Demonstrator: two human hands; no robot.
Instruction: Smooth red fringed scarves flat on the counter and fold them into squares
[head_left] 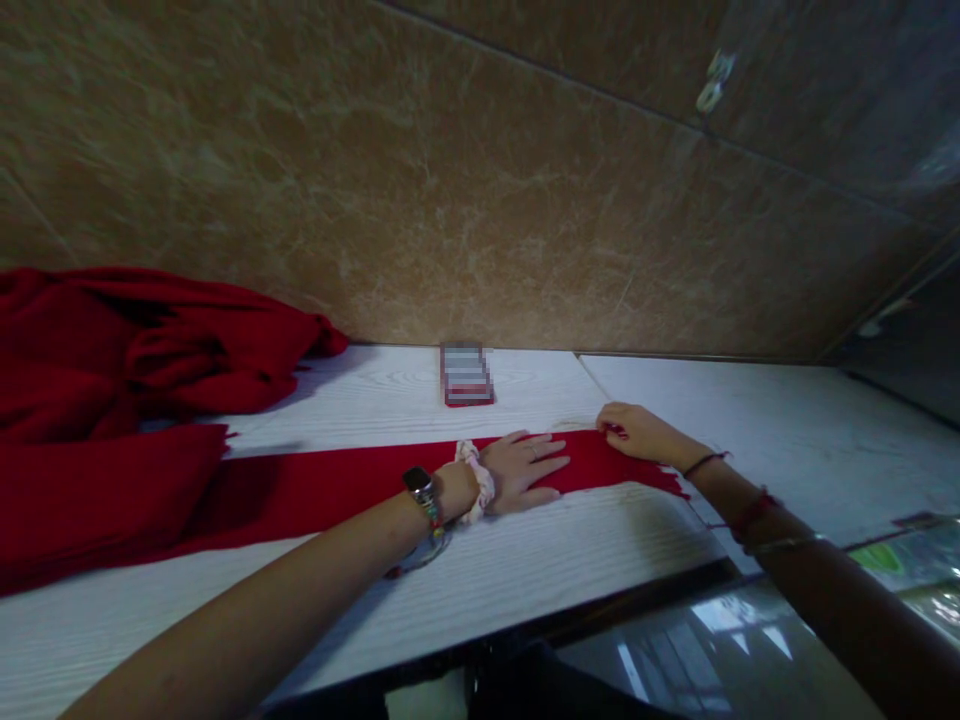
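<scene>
A long strip of red cloth [315, 488] lies along the white wood-grain table [480, 590], with a ragged end at the right. My left hand [521, 472] rests flat on the strip, fingers spread. Near the strip's right end, my right hand [637, 437] has its fingers curled and pinched together at the far edge of the cloth. A bit of red shows between those fingers. At the left, the strip runs under folded layers of red cloth [105, 490].
Bunched red fabric [195, 340] is heaped at the back left against the brown marbled wall [450, 200]. A small flat rectangular item [466, 375], blurred, lies by the wall. Clear plastic packaging [922, 570] sits at the right. The table's dark front edge [637, 605] is close to me.
</scene>
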